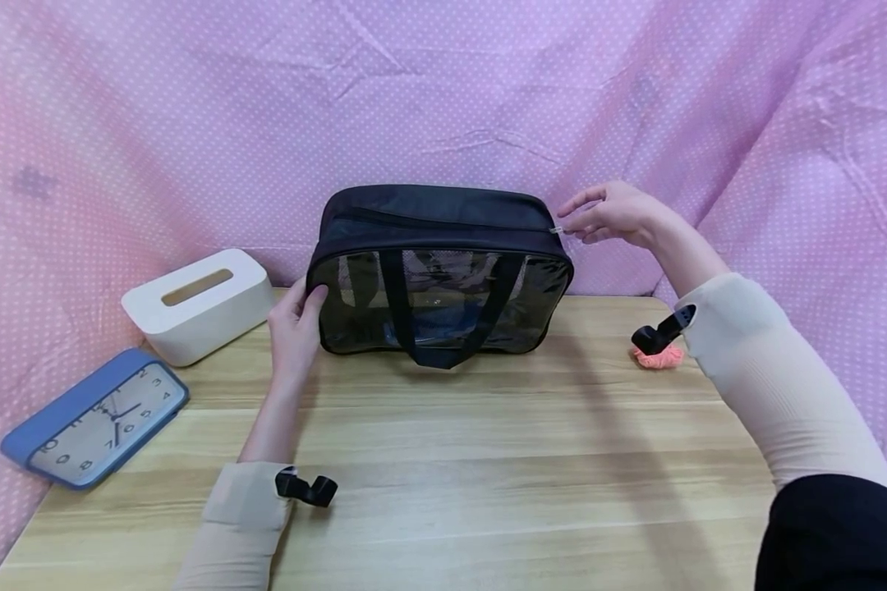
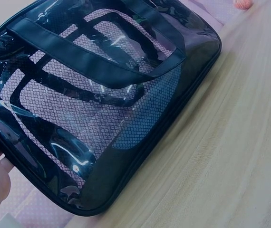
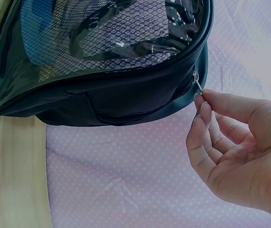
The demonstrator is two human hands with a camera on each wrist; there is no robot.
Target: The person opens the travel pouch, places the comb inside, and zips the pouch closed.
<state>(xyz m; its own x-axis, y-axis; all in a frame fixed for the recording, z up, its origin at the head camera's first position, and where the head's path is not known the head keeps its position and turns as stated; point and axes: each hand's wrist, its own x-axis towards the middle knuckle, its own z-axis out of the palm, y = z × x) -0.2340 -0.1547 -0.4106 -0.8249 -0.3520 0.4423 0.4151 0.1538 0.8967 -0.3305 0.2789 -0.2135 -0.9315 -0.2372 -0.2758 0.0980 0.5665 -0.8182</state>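
A black bag [image 1: 436,205] with a see-through front and a black carry handle [image 1: 449,359] stands upright on the wooden table. My left hand [image 1: 294,332] grips its left edge, thumb on the front and the other fingers mostly hidden behind. At the bag's upper right end, my right hand [image 1: 621,215] pinches the small metal zipper pull [image 3: 198,84] between thumb and fingertips. The zipper line runs along the top; whether it is fully closed I cannot tell. Mesh [image 2: 73,107] and something blue [image 3: 36,33] show through the clear panels.
Left of the bag is a white tissue box [image 1: 214,316] with a slot in its top. Nearer, a blue-framed clock [image 1: 111,419] lies tilted at the table's left edge. A pink, coral-like item [image 1: 659,358] lies at right. Pink dotted cloth [image 1: 443,90] hangs behind.
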